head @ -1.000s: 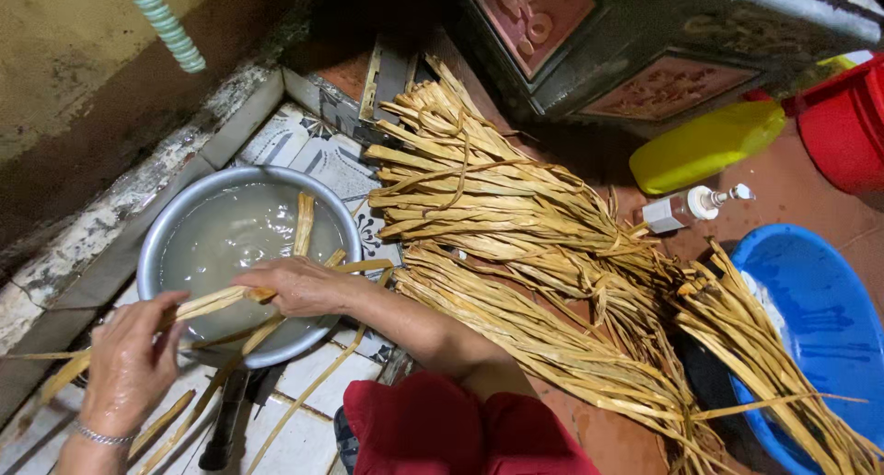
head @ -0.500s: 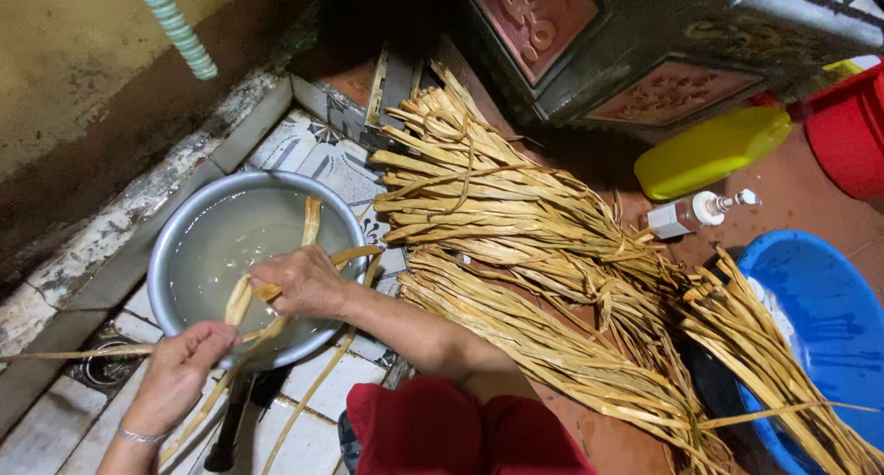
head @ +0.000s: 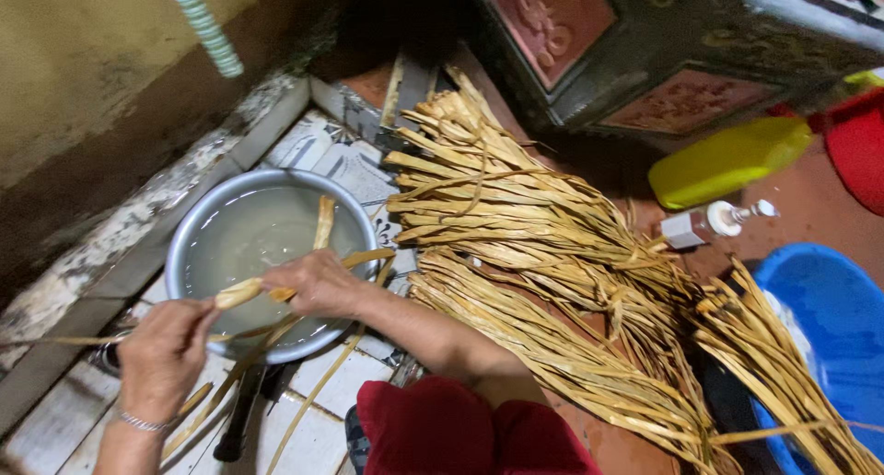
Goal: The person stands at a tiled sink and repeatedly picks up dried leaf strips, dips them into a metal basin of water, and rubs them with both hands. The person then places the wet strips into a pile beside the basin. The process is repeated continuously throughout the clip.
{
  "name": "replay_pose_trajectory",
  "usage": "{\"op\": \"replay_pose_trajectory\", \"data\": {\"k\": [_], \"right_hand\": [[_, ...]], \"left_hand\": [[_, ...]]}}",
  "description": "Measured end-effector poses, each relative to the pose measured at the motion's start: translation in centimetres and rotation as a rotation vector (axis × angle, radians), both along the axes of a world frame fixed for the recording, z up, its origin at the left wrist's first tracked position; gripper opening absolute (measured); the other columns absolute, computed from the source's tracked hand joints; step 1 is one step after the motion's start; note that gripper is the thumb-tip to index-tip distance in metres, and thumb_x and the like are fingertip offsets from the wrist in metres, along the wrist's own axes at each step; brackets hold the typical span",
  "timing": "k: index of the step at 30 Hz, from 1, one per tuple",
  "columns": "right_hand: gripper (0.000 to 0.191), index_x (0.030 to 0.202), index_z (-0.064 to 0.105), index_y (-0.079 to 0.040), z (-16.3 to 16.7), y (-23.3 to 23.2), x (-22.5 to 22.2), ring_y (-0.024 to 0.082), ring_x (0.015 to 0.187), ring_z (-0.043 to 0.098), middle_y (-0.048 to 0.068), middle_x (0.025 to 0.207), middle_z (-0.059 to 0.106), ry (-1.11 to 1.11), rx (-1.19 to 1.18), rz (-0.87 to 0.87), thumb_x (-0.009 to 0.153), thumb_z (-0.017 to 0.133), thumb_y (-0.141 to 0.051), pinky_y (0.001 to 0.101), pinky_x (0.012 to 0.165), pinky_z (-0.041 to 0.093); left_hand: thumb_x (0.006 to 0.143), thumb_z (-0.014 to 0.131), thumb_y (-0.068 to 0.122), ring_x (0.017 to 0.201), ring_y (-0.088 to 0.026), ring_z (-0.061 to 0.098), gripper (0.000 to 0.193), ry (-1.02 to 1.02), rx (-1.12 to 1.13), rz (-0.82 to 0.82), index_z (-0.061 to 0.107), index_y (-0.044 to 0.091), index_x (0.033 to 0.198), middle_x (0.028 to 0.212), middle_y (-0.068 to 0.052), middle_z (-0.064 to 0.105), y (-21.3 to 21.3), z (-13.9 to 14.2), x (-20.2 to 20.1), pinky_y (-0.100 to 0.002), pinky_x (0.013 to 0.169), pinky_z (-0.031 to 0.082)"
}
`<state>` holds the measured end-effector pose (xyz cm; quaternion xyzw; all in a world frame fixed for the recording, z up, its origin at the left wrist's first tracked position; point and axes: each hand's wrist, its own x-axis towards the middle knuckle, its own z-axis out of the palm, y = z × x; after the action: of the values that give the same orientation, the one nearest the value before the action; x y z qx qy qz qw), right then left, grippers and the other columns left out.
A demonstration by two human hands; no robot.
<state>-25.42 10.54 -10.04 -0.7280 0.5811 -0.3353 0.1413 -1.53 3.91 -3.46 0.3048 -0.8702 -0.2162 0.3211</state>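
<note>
Over the water basin [head: 198, 226], our left hand [head: 166, 355] and right hand [head: 318, 283] both pinch one wet straw strip [head: 241, 293].

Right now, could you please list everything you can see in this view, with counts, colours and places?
metal basin: one, grey, holding cloudy water, on the tiled floor at left
dried leaf strips: one large pile, straw yellow, spread across the middle and right
wet strip: one, pale yellow, held over the basin
blue tub: one, right edge
yellow bottle: one, lying at upper right
pump bottle: one, small, white top, lying below the yellow bottle
red bucket: one, far right
striped hose: one, green and white, upper left
left hand: silver bracelet, grip on the wet strip
right hand: grip on the wet strip
</note>
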Motion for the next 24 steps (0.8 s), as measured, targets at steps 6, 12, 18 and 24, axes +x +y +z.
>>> {"op": "replay_pose_trajectory", "data": {"k": [6,12,18,24], "right_hand": [[0.022,0.102,0.075,-0.013,2.6,0.5,0.0,0.026,0.075,0.075,0.005,0.093,0.078,-0.033,-0.090,0.024,0.081,0.080,-0.012,0.0408,0.066,0.058],[0.016,0.099,0.075,-0.011,5.0,0.2,0.3,0.028,0.076,0.075,0.009,0.085,0.075,-0.016,-0.088,0.033,0.083,0.077,-0.012,0.0415,0.067,0.058],[0.023,0.100,0.076,-0.010,5.6,-0.4,1.5,0.029,0.071,0.074,0.012,0.086,0.076,-0.021,-0.183,0.020,0.077,0.078,-0.009,0.0401,0.063,0.058],[0.028,0.103,0.076,-0.007,5.6,-0.7,2.5,0.024,0.071,0.075,0.012,0.083,0.075,-0.045,-0.119,0.044,0.076,0.072,0.000,0.0375,0.065,0.059]], "left_hand": [[0.091,0.073,0.019,0.075,-0.012,0.067,0.020,0.038,0.845,-0.022,0.072,0.001,0.099,0.083,-0.007,0.076,0.4,-2.5,-1.0,-0.029,0.065,0.053],[0.093,0.065,0.018,0.098,-0.015,0.069,0.040,0.215,0.847,-0.118,0.056,0.005,0.129,0.106,-0.010,0.072,0.9,-1.6,-2.6,-0.031,0.085,0.057],[0.097,0.063,0.017,0.095,-0.033,0.075,0.029,0.156,0.519,0.026,0.067,0.003,0.122,0.104,-0.023,0.074,1.9,-0.4,-3.5,-0.040,0.081,0.057],[0.094,0.069,0.017,0.081,-0.035,0.075,0.019,0.210,0.456,0.149,0.069,0.002,0.106,0.089,-0.021,0.074,1.2,-1.6,-3.3,-0.041,0.070,0.057]]}}
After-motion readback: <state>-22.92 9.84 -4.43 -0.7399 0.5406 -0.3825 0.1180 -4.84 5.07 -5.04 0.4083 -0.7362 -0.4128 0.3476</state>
